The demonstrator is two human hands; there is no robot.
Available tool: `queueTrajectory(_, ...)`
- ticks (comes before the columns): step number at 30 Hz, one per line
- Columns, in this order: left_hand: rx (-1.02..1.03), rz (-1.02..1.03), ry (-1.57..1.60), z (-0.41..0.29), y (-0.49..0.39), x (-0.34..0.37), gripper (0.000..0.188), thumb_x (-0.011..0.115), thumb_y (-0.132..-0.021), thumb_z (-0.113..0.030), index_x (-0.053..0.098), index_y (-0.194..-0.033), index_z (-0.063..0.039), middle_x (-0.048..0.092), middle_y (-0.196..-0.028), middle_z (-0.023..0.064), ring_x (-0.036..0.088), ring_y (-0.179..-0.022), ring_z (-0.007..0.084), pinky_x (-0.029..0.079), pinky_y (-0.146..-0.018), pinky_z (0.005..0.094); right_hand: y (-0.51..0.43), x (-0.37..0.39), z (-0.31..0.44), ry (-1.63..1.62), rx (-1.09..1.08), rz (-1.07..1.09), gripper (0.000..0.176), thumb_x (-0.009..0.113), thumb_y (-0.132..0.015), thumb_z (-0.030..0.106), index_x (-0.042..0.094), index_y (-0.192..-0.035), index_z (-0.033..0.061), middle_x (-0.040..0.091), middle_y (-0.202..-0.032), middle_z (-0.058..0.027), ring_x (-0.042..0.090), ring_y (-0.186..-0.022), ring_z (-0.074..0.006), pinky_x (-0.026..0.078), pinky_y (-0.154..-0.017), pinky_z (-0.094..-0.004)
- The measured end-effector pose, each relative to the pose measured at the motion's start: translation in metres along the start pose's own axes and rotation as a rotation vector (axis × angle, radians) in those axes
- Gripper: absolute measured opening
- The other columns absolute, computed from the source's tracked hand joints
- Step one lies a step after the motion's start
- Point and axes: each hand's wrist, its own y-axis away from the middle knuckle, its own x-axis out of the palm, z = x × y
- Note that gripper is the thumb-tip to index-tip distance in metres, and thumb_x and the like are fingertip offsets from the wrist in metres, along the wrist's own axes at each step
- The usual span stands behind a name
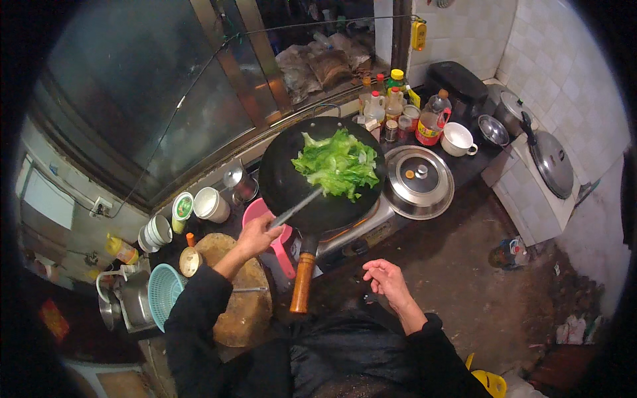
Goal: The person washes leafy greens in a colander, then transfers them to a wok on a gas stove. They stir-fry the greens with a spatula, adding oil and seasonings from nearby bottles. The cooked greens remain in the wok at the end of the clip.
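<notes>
My left hand [258, 236] grips the grey handle of a long metal cooking utensil [300, 209], perhaps a spatula. Its far end is hidden under chopped leafy greens [338, 161], which look like lettuce. The greens lie heaped towards the right side of a black wok [281, 174] on a gas stove [356, 234]. The wok's wooden handle [302, 283] points back at me, and neither hand is on it. To the right of that handle, my right hand [387, 281] hangs in the air with loosely bent fingers and nothing in it.
A steel-rimmed lid [420, 204] lies right of the wok, near sauce bottles [383, 107] and a white cup [457, 139]. A pink ladle [282, 253] sits left of the wok handle. Further left are a round chopping board [244, 318], a blue basket [161, 291] and a sink [137, 303].
</notes>
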Motion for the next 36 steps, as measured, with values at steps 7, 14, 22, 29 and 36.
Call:
queueTrajectory(7, 0.096, -0.186, -0.561, -0.055, 0.037, -0.093, 0.030, 0.071, -0.081, -0.025, 0.063, -0.102, -0.005, 0.066, -0.088, 0.0235, 0.064, -0.088, 0.0433, 0.049, -0.073, 0.0518, -0.012, 0.012, 0.002, 0.023, 0.001, 0.089, 0.018, 0.058, -0.097, 0.017, 0.065, -0.109, 0.0045, 0.066, -0.084, -0.0023, 0.052, -0.057, -0.0042, 0.038, -0.049, -0.0182)
queueTrajectory(14, 0.209, -0.309, -0.809, -0.074, 0.041, -0.109, 0.034, 0.066, -0.083, -0.014, 0.056, -0.114, -0.009, 0.064, -0.096, 0.0179, 0.064, -0.083, 0.0415, 0.048, -0.068, 0.0517, -0.021, 0.022, -0.004, 0.061, 0.023, 0.201, 0.019, 0.057, -0.098, 0.017, 0.065, -0.110, 0.0042, 0.066, -0.086, -0.0027, 0.052, -0.057, -0.0037, 0.038, -0.050, -0.0173)
queueTrajectory(22, 0.197, -0.434, -1.003, -0.095, 0.027, -0.081, 0.033, 0.055, -0.087, -0.007, 0.049, -0.120, -0.007, 0.058, -0.098, 0.0140, 0.068, -0.073, 0.0335, 0.054, -0.057, 0.0441, -0.026, 0.007, -0.002, 0.048, 0.057, 0.183, 0.019, 0.057, -0.097, 0.015, 0.065, -0.110, 0.0035, 0.066, -0.085, -0.0033, 0.052, -0.056, -0.0042, 0.038, -0.049, -0.0177)
queueTrajectory(29, 0.337, -0.182, -1.106, -0.110, 0.059, -0.105, 0.057, 0.060, -0.080, -0.004, 0.051, -0.136, -0.014, 0.059, -0.094, 0.0105, 0.067, -0.071, 0.0289, 0.052, -0.058, 0.0404, -0.024, -0.018, 0.004, 0.078, 0.046, 0.157, 0.018, 0.059, -0.097, 0.016, 0.065, -0.109, 0.0035, 0.066, -0.084, -0.0027, 0.052, -0.055, -0.0036, 0.037, -0.047, -0.0174)
queueTrajectory(36, 0.215, -0.190, -0.923, -0.112, 0.064, -0.085, 0.049, 0.063, -0.082, -0.011, 0.061, -0.130, -0.022, 0.058, -0.092, 0.0113, 0.066, -0.077, 0.0306, 0.051, -0.061, 0.0434, -0.027, -0.027, 0.012, 0.082, 0.088, 0.237, 0.018, 0.059, -0.098, 0.016, 0.065, -0.109, 0.0043, 0.067, -0.085, -0.0022, 0.051, -0.055, -0.0031, 0.036, -0.047, -0.0170)
